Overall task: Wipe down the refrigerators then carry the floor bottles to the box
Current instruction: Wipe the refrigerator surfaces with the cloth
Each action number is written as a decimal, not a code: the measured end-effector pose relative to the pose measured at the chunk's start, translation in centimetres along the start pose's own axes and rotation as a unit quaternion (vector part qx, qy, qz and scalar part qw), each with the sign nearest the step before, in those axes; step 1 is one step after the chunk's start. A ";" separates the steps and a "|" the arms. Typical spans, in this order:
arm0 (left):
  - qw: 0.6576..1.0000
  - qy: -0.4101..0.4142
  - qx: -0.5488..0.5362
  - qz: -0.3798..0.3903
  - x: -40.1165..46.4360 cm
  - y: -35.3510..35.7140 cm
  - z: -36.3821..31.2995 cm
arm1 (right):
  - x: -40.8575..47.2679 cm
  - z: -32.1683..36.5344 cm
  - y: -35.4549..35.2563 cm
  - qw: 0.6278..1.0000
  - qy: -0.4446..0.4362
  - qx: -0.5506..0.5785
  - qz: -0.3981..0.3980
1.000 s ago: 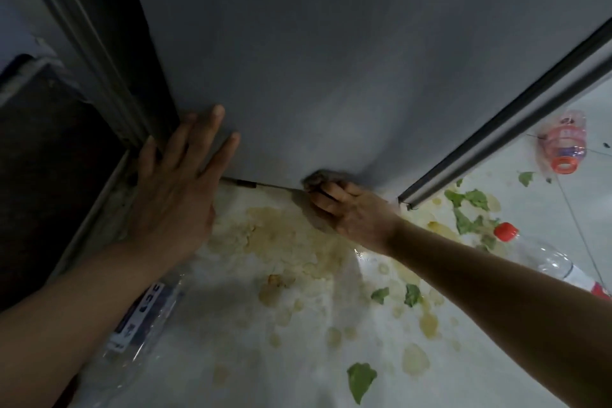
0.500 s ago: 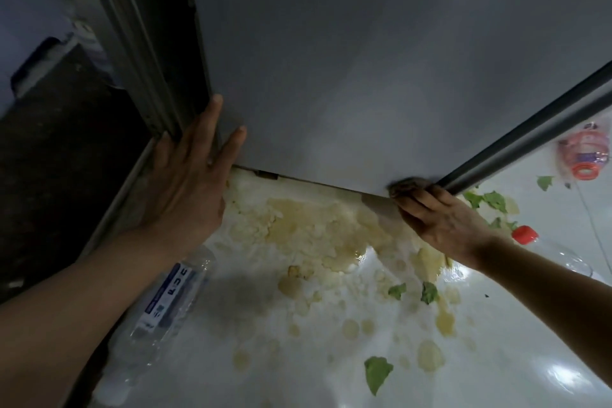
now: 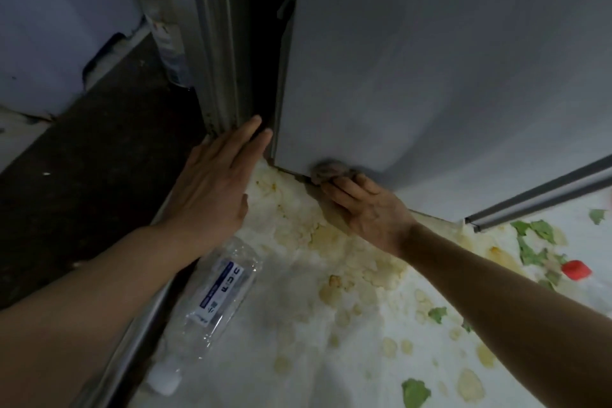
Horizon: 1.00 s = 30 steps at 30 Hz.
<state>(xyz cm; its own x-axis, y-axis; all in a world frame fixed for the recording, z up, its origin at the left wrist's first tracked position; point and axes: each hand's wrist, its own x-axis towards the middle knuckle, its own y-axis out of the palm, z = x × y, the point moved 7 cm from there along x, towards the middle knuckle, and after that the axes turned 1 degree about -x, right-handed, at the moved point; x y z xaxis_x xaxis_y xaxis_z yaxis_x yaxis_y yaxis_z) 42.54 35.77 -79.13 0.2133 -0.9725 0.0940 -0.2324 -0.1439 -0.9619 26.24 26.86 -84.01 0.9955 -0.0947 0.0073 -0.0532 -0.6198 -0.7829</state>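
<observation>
The right hand pinches a brown cloth against the bottom edge of the grey refrigerator door. The left hand is flat with fingers straight, beside the door's corner. A clear water bottle lies on the stained floor; its blue-and-white label is too blurry to read.

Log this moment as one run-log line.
phase: wiping fridge | right hand: presses cloth on fridge door bottom edge | left hand: flat, open by door corner | bottle: lying on floor, untouched
</observation>
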 end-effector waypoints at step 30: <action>0.999 0.008 0.042 0.031 -1.4 -0.9 -0.3 | 1.7 1.2 0.2 0.997 -0.066 -0.011 0.050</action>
<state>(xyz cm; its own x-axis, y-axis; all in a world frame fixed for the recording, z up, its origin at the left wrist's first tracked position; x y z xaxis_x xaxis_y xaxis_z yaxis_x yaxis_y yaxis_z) 42.20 37.21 -78.33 0.1859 -0.9818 0.0376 -0.1635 -0.0686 -0.9842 27.97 27.53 -84.92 0.9869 -0.0542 -0.1520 -0.1520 -0.6289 -0.7625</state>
